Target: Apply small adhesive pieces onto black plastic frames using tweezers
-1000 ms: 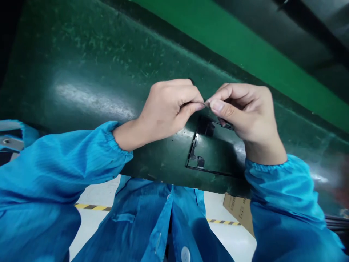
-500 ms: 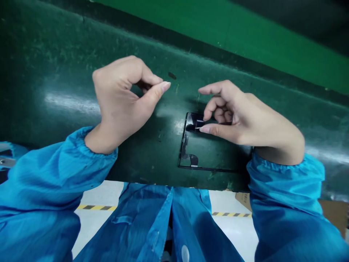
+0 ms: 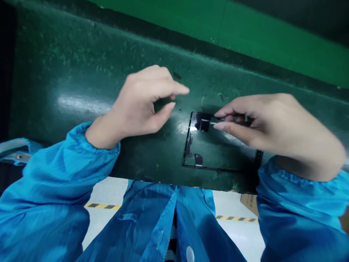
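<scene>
A thin black rectangular frame (image 3: 218, 169) lies flat on the green worktop, which shows through its middle. Dark, glossy film-like pieces (image 3: 201, 123) line its upper left corner, and a smaller black piece (image 3: 199, 159) sits at the lower left one. My right hand (image 3: 261, 120) is over the frame's upper side, thumb and forefinger pinched; a thin pale sliver (image 3: 212, 123) shows at their tips, its kind unclear. To the left of the frame, my left hand (image 3: 148, 102) hovers above the worktop with thumb and forefinger apart, nothing visible between them.
The green worktop (image 3: 68, 72) ends close to my body, with a raised green panel (image 3: 191, 25) along its far side. A small dark oval mark (image 3: 177, 75) lies beyond my left hand. Below are a pale floor with striped tape (image 3: 103, 206) and a cardboard box (image 3: 249, 203).
My left hand has opened from a pinch and moved right. My right forefinger has come down towards the thumb, and that hand has shifted right along the frame. The view has shifted slightly.
</scene>
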A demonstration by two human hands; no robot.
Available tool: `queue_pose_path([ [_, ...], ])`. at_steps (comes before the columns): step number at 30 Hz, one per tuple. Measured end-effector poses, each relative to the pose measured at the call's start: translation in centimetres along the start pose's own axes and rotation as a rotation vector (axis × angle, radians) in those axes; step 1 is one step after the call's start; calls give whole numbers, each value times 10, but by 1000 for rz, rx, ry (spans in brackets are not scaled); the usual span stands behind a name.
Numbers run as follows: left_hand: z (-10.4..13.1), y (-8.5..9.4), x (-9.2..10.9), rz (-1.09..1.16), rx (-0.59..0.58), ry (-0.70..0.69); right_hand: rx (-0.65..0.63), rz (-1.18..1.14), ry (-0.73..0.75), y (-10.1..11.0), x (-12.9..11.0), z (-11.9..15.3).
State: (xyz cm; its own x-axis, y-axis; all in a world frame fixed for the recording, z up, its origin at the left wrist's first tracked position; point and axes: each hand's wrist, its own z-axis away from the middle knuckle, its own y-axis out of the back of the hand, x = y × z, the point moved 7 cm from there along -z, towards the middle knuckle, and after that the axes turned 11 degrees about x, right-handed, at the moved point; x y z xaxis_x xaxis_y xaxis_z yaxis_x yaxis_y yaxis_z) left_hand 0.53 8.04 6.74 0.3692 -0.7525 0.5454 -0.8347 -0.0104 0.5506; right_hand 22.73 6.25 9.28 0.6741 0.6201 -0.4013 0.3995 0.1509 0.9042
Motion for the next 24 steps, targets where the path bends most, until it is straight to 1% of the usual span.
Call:
queue_pose_path([
  [1,2,-5,3,-6,-63,-35,-16,0,-16,-6,-6,2],
  [2,4,-8,4,-23,-92,-53,-36,-3,-28,-12,-11,4],
  [5,7,-10,6,-82,-83,-26,-73,-23,-53,-33,-23,16],
  [8,10,-13,11,-100,-82,-22,-58,-56,-61,-46,-30,30],
  [12,16,-24,21,-102,-182,-51,-13,-122,-73,-52,-37,41],
  [15,20,-31,28,-131,-235,-96,-36,-153,-75,-55,-41,43],
  [18,20,-33,30,-158,-255,-79,-54,-138,-64,-58,-43,43],
  [21,20,-36,31,-168,-296,-62,-64,-112,-8,-60,-46,45],
  [24,24,-46,38,-133,-389,-123,-59,-115,66,-62,-50,46],
])
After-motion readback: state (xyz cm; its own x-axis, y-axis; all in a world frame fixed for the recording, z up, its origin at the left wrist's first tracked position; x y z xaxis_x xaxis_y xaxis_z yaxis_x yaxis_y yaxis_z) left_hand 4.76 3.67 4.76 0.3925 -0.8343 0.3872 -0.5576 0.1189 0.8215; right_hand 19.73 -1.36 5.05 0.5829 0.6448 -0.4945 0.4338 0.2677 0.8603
